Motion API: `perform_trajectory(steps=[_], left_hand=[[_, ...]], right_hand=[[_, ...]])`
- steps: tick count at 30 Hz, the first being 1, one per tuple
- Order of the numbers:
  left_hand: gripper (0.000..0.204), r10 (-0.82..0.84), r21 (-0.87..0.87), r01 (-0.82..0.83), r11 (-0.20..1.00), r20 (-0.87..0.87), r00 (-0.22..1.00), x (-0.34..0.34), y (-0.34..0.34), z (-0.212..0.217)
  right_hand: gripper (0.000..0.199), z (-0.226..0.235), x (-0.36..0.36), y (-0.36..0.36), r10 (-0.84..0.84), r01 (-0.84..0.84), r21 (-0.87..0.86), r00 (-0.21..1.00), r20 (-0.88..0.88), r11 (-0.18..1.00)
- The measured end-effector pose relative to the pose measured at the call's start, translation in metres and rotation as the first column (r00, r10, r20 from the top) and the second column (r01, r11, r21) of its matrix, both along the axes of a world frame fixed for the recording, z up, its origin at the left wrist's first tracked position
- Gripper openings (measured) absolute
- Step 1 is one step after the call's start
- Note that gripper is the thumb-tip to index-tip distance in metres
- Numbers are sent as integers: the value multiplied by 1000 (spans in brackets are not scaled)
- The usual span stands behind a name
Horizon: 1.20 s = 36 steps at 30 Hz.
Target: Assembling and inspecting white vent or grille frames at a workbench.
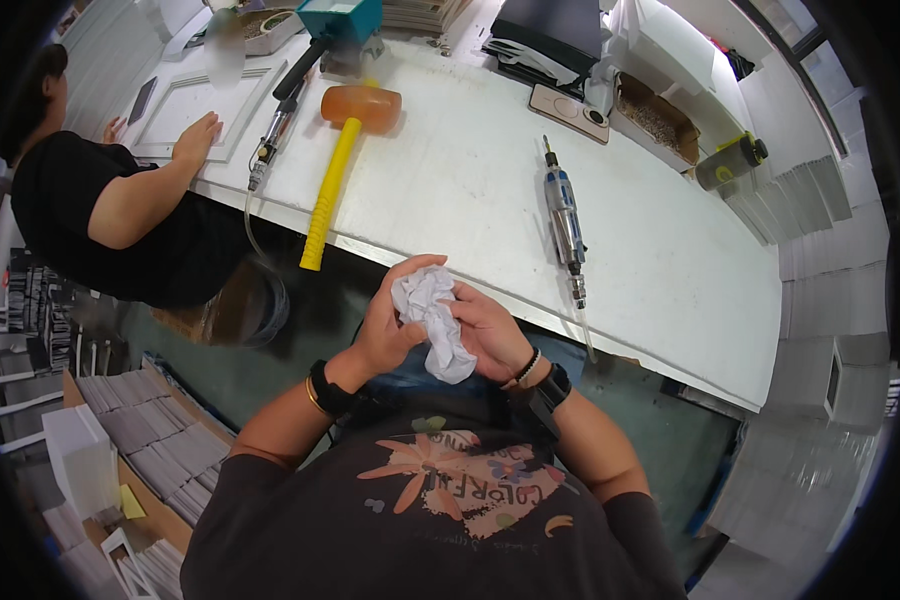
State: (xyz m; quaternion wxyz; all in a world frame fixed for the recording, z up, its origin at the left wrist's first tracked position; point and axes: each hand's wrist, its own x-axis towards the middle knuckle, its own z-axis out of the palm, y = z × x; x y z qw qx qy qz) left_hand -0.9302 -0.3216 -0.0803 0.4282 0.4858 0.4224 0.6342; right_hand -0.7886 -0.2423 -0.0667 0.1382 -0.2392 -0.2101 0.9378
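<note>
A crumpled white wad (434, 320), like soft paper or thin cloth, is held between both my hands in front of my body, just off the table's near edge. My left hand (390, 318) wraps its left side, thumb bent over the front. From the right, the fingers of my right hand (487, 330) press against it. Beyond my hands on the white table (460, 170) lies a mallet (360, 110) with an orange head and a yellow handle that sticks out past the edge. A pneumatic screwdriver (563, 215) rests to the right, its hose hanging down.
At the left, a co-worker (120, 200) in black has hands by a white frame (205, 115). Another air screwdriver (275, 125) lies near it. A phone (570, 112), a box of screws (655, 120) and a bottle (730, 162) stand back right. Cartons of frame pieces (155, 430) sit lower left.
</note>
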Motion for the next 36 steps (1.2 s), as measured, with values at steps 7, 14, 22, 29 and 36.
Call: perform_trajectory(steps=[7,14,22,29,36], left_hand=[[96,27,-14,-56,998,-743,669,-37,-54,-5],[56,61,-45,-132,990,-711,700,-43,-78,-48],[31,-3,-406,-96,909,-236,972,-59,-67,-72],[19,367,-558,-138,818,323,872,-107,-67,-154],[19,720,-803,-214,557,338,606,-141,-80,-216]], right_hand=[[27,-50,-56,-33,242,-234,-75,963,120,969],[25,-72,-75,-51,351,-336,-101,899,262,936],[33,-73,-64,-39,427,-404,-142,879,214,904],[22,-83,-22,-20,292,-346,106,893,341,932],[15,-94,-12,-16,149,-225,148,902,405,963]])
